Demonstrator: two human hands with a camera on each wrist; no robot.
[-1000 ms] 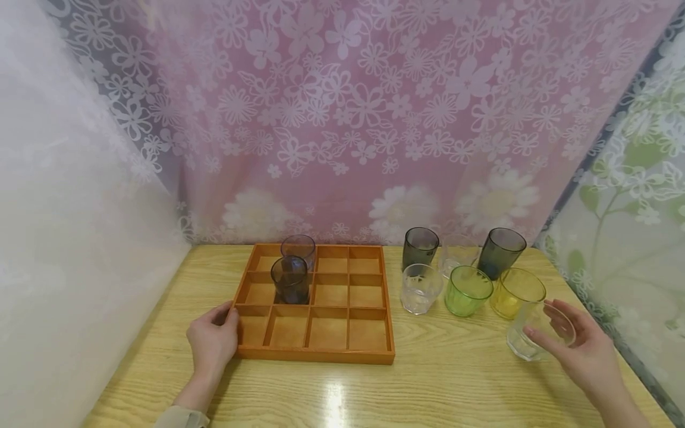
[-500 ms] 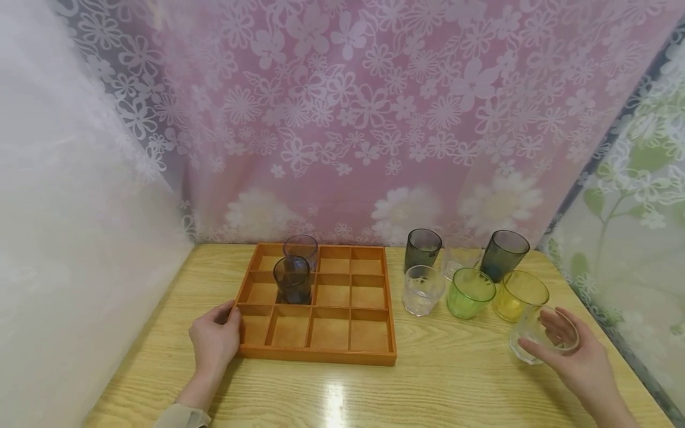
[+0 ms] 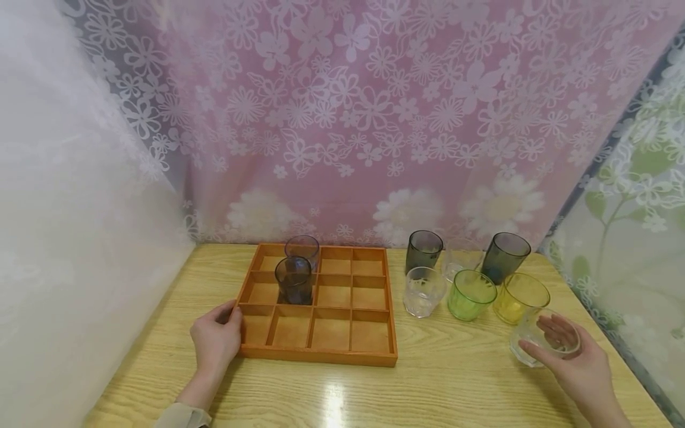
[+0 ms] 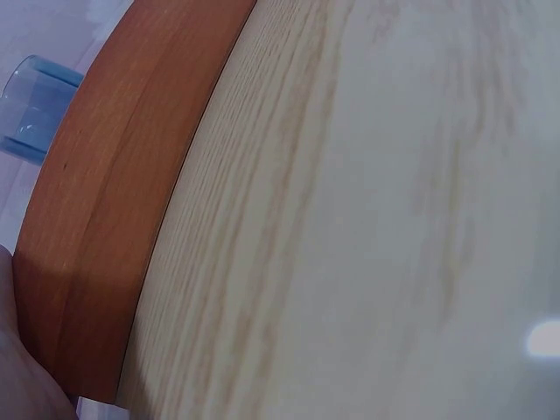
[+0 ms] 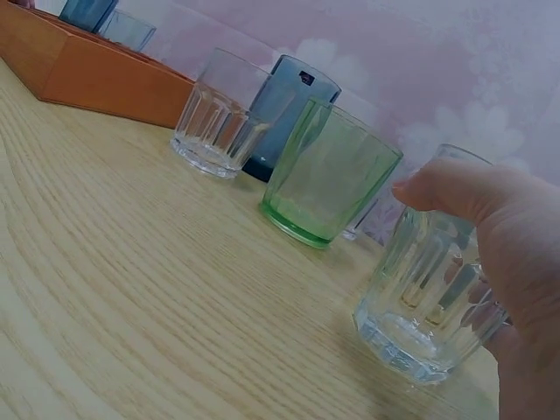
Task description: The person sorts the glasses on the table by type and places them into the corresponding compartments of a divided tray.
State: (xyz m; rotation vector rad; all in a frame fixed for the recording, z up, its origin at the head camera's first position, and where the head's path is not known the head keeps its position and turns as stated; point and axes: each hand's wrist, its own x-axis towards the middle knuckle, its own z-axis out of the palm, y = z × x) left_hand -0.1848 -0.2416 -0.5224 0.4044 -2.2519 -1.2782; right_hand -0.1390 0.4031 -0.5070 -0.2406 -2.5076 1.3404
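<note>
At the right of the table my right hand [image 3: 575, 362] holds a clear faceted drinking glass [image 3: 527, 345], thumb on its near side and fingers round the far side. In the right wrist view this glass [image 5: 416, 306] stands close over the wood, slightly tilted. My left hand [image 3: 216, 339] grips the left wall of a brown wooden compartment tray [image 3: 353, 358]. Seen from the left wrist, the tray's side wall [image 4: 122, 175] runs past the hand [image 4: 26, 376]. Two tumblers stand in the tray: a dark one [image 3: 294, 282] in the middle row and a bluish clear one [image 3: 302, 245] behind it.
Right of the tray stand a green glass [image 3: 471, 297], a yellow glass [image 3: 520, 300], a clear glass [image 3: 423, 294], two dark tumblers [image 3: 423, 249] and a further clear glass [image 3: 461, 264] at the back. A floral curtain [image 3: 342, 119] hangs behind the table.
My right hand and the clear glass have shifted slightly toward the front, the thumb now lower. My left hand stays at the tray. The head view has shifted a little.
</note>
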